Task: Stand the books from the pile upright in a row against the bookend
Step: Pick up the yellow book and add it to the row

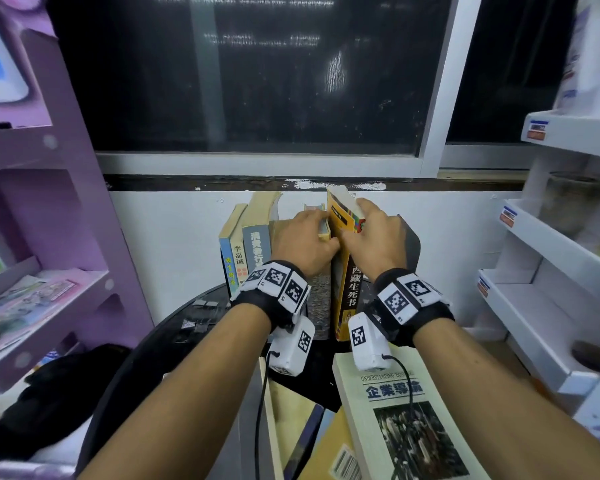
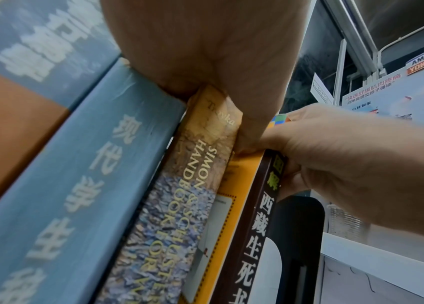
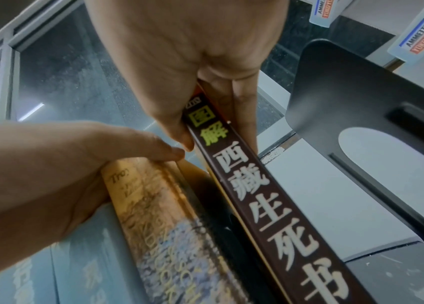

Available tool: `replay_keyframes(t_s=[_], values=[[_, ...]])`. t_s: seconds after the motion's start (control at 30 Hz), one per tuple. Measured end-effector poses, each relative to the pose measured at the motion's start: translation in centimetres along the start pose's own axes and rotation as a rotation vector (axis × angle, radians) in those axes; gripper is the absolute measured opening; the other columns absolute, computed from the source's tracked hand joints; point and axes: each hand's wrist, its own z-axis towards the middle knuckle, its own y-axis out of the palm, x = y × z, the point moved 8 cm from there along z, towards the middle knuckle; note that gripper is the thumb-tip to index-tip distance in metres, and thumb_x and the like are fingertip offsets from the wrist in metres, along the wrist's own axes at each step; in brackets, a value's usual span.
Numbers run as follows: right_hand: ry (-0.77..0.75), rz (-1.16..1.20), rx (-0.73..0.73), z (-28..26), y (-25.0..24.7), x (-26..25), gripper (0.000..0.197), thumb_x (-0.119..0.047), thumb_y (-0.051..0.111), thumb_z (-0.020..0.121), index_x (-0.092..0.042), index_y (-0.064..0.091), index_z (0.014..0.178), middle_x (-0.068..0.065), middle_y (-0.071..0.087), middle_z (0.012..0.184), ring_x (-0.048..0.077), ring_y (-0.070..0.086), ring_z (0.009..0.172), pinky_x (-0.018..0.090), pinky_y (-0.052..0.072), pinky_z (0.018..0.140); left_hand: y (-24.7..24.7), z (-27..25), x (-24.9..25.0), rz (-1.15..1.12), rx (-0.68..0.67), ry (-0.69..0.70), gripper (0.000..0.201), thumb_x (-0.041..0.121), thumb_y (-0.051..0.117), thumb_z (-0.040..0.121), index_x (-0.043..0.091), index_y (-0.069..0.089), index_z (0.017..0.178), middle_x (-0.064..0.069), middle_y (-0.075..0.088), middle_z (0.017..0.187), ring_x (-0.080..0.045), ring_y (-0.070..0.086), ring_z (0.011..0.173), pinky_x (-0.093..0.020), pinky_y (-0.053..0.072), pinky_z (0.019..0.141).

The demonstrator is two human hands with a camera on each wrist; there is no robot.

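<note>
Several books (image 1: 253, 244) stand upright in a row on a round dark table (image 1: 174, 337). My right hand (image 1: 357, 223) grips the top of a yellow book with a brown spine (image 1: 352, 296), thumb on one cover and fingers on the other (image 3: 244, 115). It stands at the row's right end, a gap away from the black metal bookend (image 3: 361, 92). My left hand (image 1: 302, 237) curls over the top of the neighbouring patterned handbook (image 2: 192, 185), thumb (image 2: 247, 131) against the yellow book (image 2: 231, 205). The pile (image 1: 406, 420) lies flat nearest me.
A purple shelf unit (image 1: 32, 237) stands at the left, white shelves (image 1: 551, 271) at the right. A white wall and a dark window (image 1: 257, 81) lie behind the table. A black bag (image 1: 49, 393) sits low on the left.
</note>
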Motion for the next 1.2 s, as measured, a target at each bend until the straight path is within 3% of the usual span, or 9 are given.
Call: replay_keyframes(t_s=[0.17,0.33,0.43,0.53,0.7,0.93,1.2], values=[[-0.041,0.011,-0.028,0.0,-0.4,0.2,0.044,-0.032,0.062,0.088,-0.022,0.053,0.130,0.012,0.069,0.106,0.034,0.059,0.102,0.035,0.047,0.082,0.4,0.1,-0.4,0.029,-0.085,0.007,0.067,0.037,0.064,0.083,0.023,0.038,0.143,-0.004,0.041,0.147,-0.022,0.041,0.133,-0.033,0.033,0.107],[-0.100,0.004,-0.221,0.0,-0.6,0.0,0.059,-0.040,0.061,0.090,-0.025,0.038,0.142,0.004,0.063,0.107,0.023,0.059,0.098,0.027,0.044,0.077,0.5,0.0,-0.3,0.097,-0.275,0.050,0.092,0.034,0.077,0.075,0.022,0.024,0.150,-0.002,0.028,0.154,-0.021,0.031,0.139,-0.034,0.027,0.113],[-0.096,0.076,-0.373,-0.1,0.1,0.2,0.076,-0.029,0.070,0.086,-0.025,0.027,0.148,0.000,0.061,0.106,0.018,0.063,0.093,0.028,0.052,0.072,0.5,-0.2,-0.5,0.110,-0.301,0.046,0.102,0.025,0.082,0.070,0.022,0.021,0.151,-0.002,0.026,0.155,-0.022,0.028,0.141,-0.039,0.027,0.116],[-0.093,0.081,-0.456,-0.2,0.8,0.4,0.103,-0.015,0.081,0.076,-0.027,0.013,0.153,0.004,0.063,0.113,0.019,0.065,0.096,0.030,0.057,0.075,0.5,-0.3,-0.5,0.110,-0.274,0.051,0.104,0.023,0.084,0.067,0.021,0.022,0.151,-0.002,0.028,0.155,-0.022,0.029,0.141,-0.040,0.027,0.116],[-0.140,0.067,-0.414,-0.1,1.7,0.1,0.106,-0.010,0.083,0.072,-0.025,0.015,0.153,0.009,0.063,0.117,0.021,0.064,0.102,0.035,0.056,0.085,0.7,-0.2,-0.6,0.121,-0.256,0.068,0.104,0.023,0.084,0.067,0.020,0.023,0.151,-0.002,0.030,0.154,-0.022,0.031,0.139,-0.040,0.029,0.115],[-0.152,0.112,-0.380,0.3,2.4,0.1,0.103,-0.008,0.083,0.072,-0.028,0.020,0.151,0.010,0.063,0.113,0.023,0.066,0.096,0.042,0.059,0.081,0.7,-0.1,-0.8,0.117,-0.234,0.064,0.103,0.022,0.084,0.065,0.013,0.025,0.149,-0.006,0.037,0.148,-0.025,0.038,0.135,-0.040,0.032,0.112],[-0.146,0.084,-0.345,0.6,2.8,0.1,0.102,-0.010,0.084,0.070,-0.030,0.023,0.150,0.013,0.060,0.112,0.026,0.066,0.094,0.043,0.058,0.081,0.9,0.0,-1.0,0.163,-0.244,0.079,0.102,0.025,0.083,0.068,0.012,0.024,0.151,-0.006,0.025,0.156,-0.024,0.028,0.141,-0.039,0.026,0.116]])
